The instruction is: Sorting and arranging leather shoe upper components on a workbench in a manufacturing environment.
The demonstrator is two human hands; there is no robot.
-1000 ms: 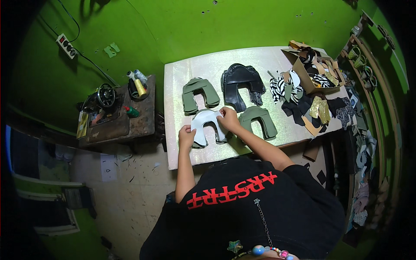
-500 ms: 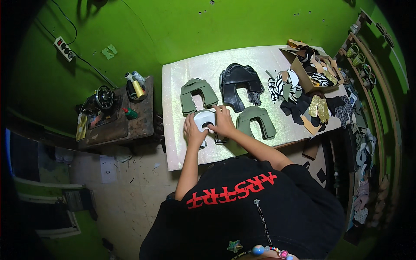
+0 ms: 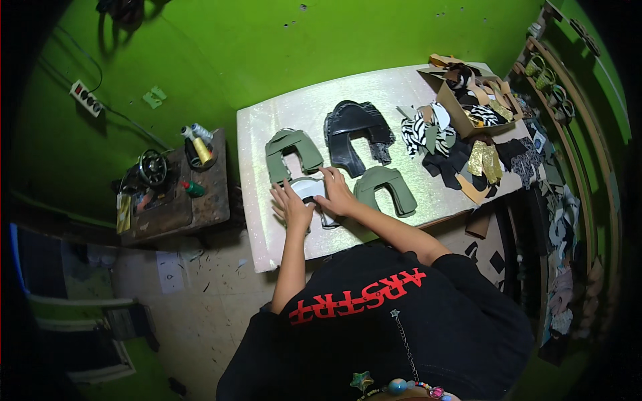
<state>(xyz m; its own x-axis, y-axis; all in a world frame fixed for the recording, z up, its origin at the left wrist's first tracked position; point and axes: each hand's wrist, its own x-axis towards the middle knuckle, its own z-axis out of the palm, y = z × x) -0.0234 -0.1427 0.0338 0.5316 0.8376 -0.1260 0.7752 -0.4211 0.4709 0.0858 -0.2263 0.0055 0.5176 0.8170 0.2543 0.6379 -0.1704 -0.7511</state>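
At the table's near left, a stack of white U-shaped shoe-upper pieces (image 3: 308, 188) lies between my hands, its darker layers showing below. My left hand (image 3: 293, 207) rests along its left side, fingers stretched and spread. On the opposite side my right hand (image 3: 338, 194) touches the stack with fingers extended and thumb apart, over the white surface. Part of the stack is covered by both hands. Just beyond lies a green U-shaped stack (image 3: 282, 148); another green stack (image 3: 386, 187) is right of my right hand. A black U-shaped stack (image 3: 344, 134) sits farther back.
Fabric scraps (image 3: 441, 164) and a cardboard box (image 3: 461, 110) of offcuts occupy the table's right end. To the left stands a sewing machine (image 3: 154, 167) on a wooden table with thread cones (image 3: 200, 148) and a green bottle (image 3: 193, 189). Shelving (image 3: 568, 134) lines the right.
My left fingers have straightened and spread over the white stack. My right hand stays on its right side. The whole view has shifted slightly.
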